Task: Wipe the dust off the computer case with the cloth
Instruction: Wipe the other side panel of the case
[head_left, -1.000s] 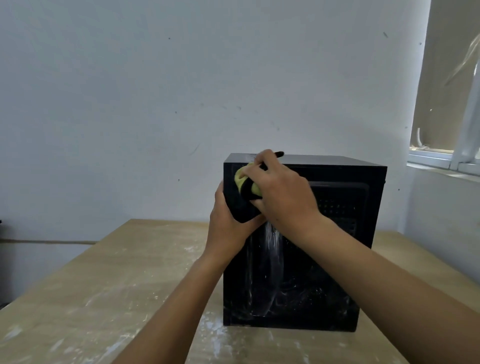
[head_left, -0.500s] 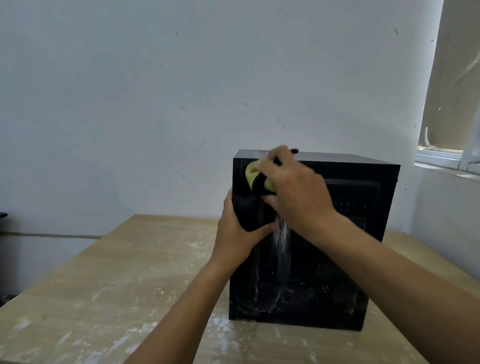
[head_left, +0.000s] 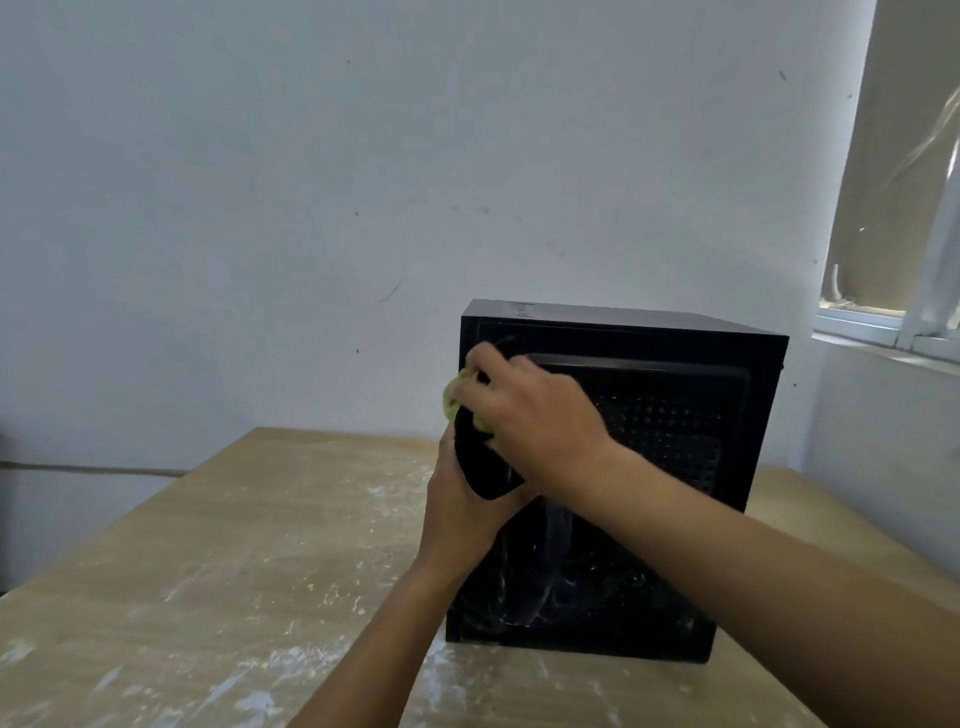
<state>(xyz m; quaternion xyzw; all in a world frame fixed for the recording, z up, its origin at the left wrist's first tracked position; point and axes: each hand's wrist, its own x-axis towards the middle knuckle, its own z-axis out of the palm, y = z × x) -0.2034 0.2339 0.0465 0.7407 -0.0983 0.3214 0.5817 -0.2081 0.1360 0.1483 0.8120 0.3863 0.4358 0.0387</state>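
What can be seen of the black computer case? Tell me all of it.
The computer case is a black, boxy shell, metal by its look, standing upright on the dusty wooden table. Its near side has a raised panel with rows of vent holes; the lower part carries whitish smears. A small label sits on top. The left hand grips its left edge, and the right hand presses a yellow-green cloth against the upper left of that side.

right hand (head_left: 535, 415) lower, cloth (head_left: 453, 402) slid down from computer case (head_left: 675, 467) top
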